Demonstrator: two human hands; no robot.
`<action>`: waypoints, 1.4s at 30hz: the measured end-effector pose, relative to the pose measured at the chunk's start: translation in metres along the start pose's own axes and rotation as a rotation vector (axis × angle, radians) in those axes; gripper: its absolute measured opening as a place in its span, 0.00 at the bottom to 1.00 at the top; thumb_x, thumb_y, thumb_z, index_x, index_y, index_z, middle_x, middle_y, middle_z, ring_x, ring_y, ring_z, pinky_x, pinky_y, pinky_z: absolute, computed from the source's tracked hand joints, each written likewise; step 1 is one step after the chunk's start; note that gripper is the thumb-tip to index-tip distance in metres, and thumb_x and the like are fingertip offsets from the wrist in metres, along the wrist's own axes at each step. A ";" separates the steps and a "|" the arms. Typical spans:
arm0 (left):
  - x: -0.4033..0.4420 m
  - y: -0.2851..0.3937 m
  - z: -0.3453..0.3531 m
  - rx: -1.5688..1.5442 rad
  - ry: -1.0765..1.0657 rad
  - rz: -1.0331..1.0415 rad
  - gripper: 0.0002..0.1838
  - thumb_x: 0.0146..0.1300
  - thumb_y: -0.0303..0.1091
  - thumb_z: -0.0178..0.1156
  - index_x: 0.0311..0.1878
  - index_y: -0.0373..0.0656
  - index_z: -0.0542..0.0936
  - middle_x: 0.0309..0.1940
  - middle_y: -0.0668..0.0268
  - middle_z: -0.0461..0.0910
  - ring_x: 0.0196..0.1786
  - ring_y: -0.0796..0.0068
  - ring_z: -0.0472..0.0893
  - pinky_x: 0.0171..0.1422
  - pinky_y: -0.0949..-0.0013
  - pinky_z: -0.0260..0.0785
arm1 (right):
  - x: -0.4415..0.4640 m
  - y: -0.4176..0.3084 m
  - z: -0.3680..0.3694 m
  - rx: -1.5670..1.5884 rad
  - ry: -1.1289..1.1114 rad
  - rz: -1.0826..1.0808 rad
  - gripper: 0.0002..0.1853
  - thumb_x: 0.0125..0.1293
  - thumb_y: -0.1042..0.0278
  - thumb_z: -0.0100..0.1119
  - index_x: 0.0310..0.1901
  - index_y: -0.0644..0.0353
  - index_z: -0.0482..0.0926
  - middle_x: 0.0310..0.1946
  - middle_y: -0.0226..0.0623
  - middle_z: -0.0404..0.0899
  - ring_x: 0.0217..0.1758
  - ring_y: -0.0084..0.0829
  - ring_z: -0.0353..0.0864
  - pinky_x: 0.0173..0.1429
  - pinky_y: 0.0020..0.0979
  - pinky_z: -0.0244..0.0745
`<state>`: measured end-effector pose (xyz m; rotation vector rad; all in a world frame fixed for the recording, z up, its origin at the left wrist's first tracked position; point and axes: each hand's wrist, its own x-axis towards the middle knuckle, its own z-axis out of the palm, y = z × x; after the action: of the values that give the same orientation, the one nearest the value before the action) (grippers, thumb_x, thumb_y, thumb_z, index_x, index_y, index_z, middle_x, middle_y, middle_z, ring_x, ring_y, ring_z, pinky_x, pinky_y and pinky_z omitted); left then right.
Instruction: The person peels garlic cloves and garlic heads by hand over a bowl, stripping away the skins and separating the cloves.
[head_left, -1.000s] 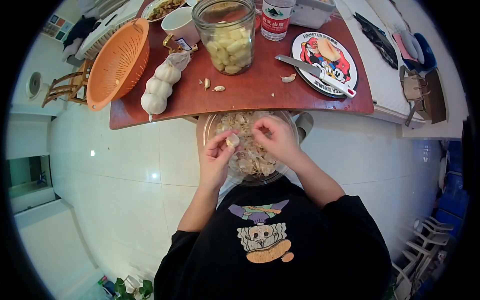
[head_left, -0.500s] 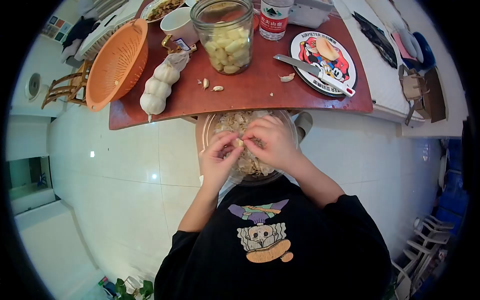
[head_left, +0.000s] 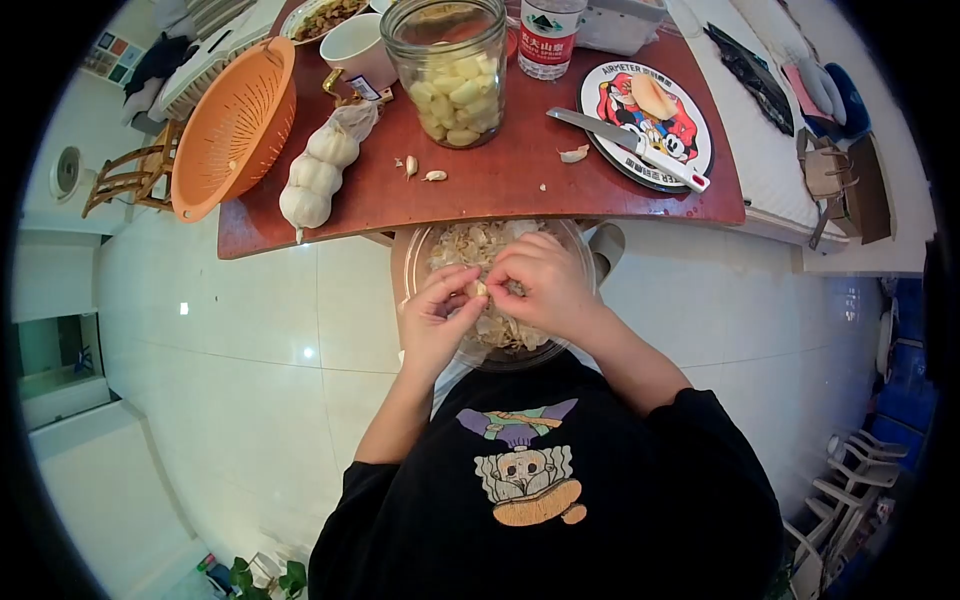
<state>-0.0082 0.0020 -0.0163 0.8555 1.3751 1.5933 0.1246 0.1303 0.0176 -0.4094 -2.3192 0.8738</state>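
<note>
My left hand (head_left: 439, 308) pinches a small pale garlic clove (head_left: 480, 289) between thumb and fingers. From the other side, the closed fingertips of my right hand (head_left: 540, 283) meet the same clove. Both hands are over a clear bowl (head_left: 583, 255) holding papery garlic skins (head_left: 515, 332), at the table's front edge. Above them on the table stands a glass jar (head_left: 447, 80) with many peeled cloves inside. Two loose cloves (head_left: 411, 166) lie in front of the jar, and a netted string of garlic bulbs (head_left: 322, 172) rests to their left.
An orange colander (head_left: 237, 130) tilts at the left of the red-brown table (head_left: 480, 190). On the right, a knife (head_left: 635, 150) lies across a printed round plate (head_left: 700, 135). A white cup (head_left: 358, 52) and a water bottle (head_left: 548, 40) flank the jar.
My hands stay almost in place, with only slight finger movement at the clove. Things on the table have not moved.
</note>
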 end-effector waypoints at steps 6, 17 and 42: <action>-0.001 0.002 0.000 -0.132 -0.043 -0.037 0.19 0.57 0.13 0.61 0.53 0.33 0.78 0.54 0.63 0.72 0.52 0.78 0.76 0.54 0.77 0.72 | 0.000 0.002 0.003 0.062 -0.007 0.076 0.05 0.47 0.74 0.64 0.27 0.59 0.78 0.26 0.34 0.78 0.33 0.35 0.78 0.40 0.34 0.72; -0.005 -0.015 0.008 -0.349 0.001 0.123 0.18 0.61 0.20 0.58 0.55 0.35 0.75 0.61 0.54 0.70 0.53 0.65 0.77 0.56 0.64 0.72 | -0.008 0.021 0.018 0.451 0.019 0.607 0.09 0.56 0.67 0.63 0.31 0.64 0.77 0.24 0.31 0.75 0.27 0.20 0.73 0.32 0.26 0.69; -0.003 0.001 0.008 0.347 0.045 0.122 0.21 0.52 0.19 0.69 0.44 0.39 0.68 0.39 0.61 0.77 0.39 0.75 0.79 0.40 0.75 0.72 | -0.004 -0.006 0.004 0.124 -0.036 0.008 0.05 0.53 0.70 0.63 0.29 0.60 0.78 0.31 0.36 0.77 0.36 0.39 0.78 0.40 0.36 0.73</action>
<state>0.0000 0.0022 -0.0136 1.1316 1.6900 1.4933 0.1247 0.1217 0.0169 -0.3534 -2.2819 1.0309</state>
